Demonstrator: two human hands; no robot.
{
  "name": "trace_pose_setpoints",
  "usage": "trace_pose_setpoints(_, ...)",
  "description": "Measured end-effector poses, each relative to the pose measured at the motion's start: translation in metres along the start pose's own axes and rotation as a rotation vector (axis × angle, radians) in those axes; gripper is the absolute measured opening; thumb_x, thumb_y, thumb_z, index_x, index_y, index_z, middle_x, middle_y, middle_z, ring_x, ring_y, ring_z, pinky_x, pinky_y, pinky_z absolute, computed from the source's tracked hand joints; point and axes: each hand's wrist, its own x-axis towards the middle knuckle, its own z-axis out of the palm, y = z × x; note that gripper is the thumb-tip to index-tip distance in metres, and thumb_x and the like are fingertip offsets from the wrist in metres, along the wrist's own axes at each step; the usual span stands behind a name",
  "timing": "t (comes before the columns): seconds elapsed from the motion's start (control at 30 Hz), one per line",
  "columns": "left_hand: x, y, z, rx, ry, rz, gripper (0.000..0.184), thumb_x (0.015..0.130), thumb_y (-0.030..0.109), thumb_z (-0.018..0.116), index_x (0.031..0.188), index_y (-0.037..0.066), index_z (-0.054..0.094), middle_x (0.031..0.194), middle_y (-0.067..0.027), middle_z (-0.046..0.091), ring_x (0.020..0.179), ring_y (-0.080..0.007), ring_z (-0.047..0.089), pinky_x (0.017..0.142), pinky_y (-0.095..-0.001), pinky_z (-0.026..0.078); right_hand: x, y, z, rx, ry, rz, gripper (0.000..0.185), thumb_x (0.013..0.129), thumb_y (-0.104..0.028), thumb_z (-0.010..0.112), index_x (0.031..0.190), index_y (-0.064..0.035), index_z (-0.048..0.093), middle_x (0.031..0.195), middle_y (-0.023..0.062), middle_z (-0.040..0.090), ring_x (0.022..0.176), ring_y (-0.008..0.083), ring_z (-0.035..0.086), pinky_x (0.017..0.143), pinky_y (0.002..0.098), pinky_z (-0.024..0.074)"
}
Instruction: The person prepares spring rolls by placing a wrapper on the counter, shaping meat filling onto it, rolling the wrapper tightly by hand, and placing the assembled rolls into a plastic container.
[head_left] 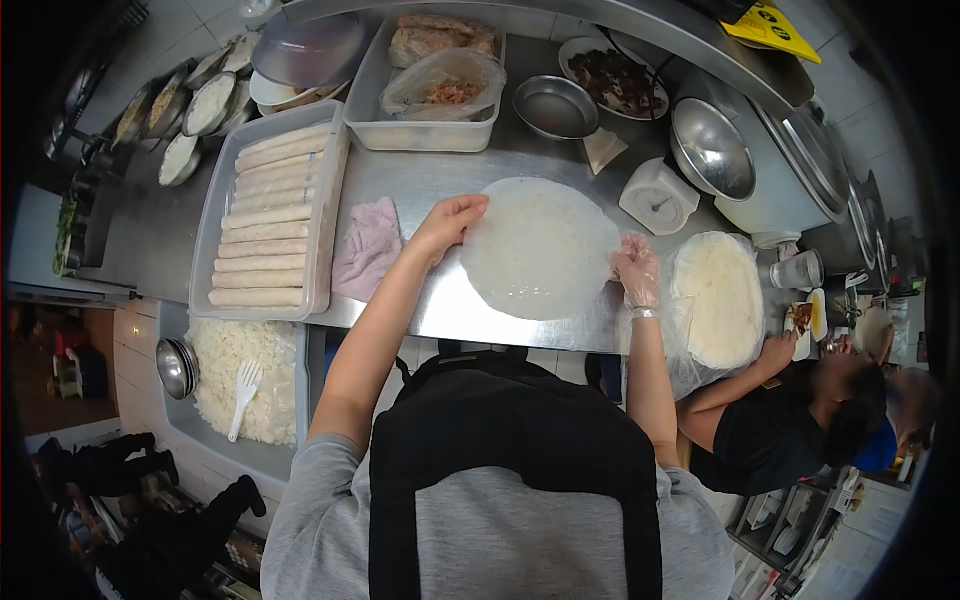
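A thin, round, pale spring roll wrapper (540,250) lies over the steel counter (440,325) in front of me. My left hand (455,222), bare, pinches its upper left edge between thumb and fingers. At the right edge, my right hand (637,270) wears a clear plastic glove and has its fingers closed on the wrapper. Beyond my right hand sits a stack of similar wrappers (718,305) on plastic film. Left of the wrapper, a crumpled pink cloth (368,245) rests beside a plastic tub (327,255) of long, pale rolls (262,235).
A tub with bagged filling (455,90), a metal bowl (556,107) and a white kitchen scale (658,198) stand along the back. Shredded white food with a plastic fork (245,395) fills a lower bin at left. A co-worker (790,420) is close on the right.
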Motion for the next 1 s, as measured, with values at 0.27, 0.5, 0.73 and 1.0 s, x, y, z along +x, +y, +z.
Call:
trace_pose_setpoints(0.27,-0.031,-0.034,-0.012,0.482,0.134,0.414,0.029,0.088,0.016,0.061,0.114,0.003,0.062,0.108,-0.0034,0.063,0.097,-0.0174,0.057,0.084,-0.0301,0.046,-0.008,-0.001,-0.003,0.09,0.008,0.106,0.025,0.074,0.001,0.066,0.097,-0.0009,0.057,0.072,0.0002,0.053,0.056,0.0089,0.051,0.045,0.0253,0.0418)
trace_pose_setpoints(0.5,-0.076,-0.031,0.005,1.076,-0.001,0.598,0.027,0.079,0.017,0.065,0.102,0.005,0.067,0.11,-0.0063,0.062,0.106,-0.026,0.053,0.092,-0.0373,0.04,-0.001,0.004,0.003,-0.143,-0.021,0.022,0.028,0.07,0.002,0.07,0.095,-0.0019,0.058,0.071,-0.0014,0.051,0.058,0.0076,0.048,0.05,0.0234,0.0399)
trace_pose_setpoints(0.73,-0.077,-0.031,0.003,1.184,0.066,0.665,0.03,0.077,0.017,0.067,0.104,0.006,0.066,0.114,-0.0047,0.061,0.108,-0.0245,0.052,0.092,-0.0396,0.039,-0.004,0.007,0.0,-0.116,-0.018,0.07,0.029,0.068,0.002,0.071,0.093,-0.0016,0.058,0.072,-0.002,0.05,0.061,0.0082,0.049,0.051,0.0244,0.0412)
trace_pose_setpoints(1.0,-0.082,-0.027,-0.002,1.134,0.068,0.617,0.036,0.078,0.019,0.067,0.111,0.007,0.065,0.124,-0.009,0.058,0.114,-0.0274,0.05,0.097,-0.0398,0.038,-0.015,-0.025,-0.003,-0.655,0.143,-0.329,0.028,0.073,-0.009,0.071,0.097,-0.0009,0.059,0.073,0.0036,0.057,0.064,0.0112,0.054,0.06,0.0273,0.0457)
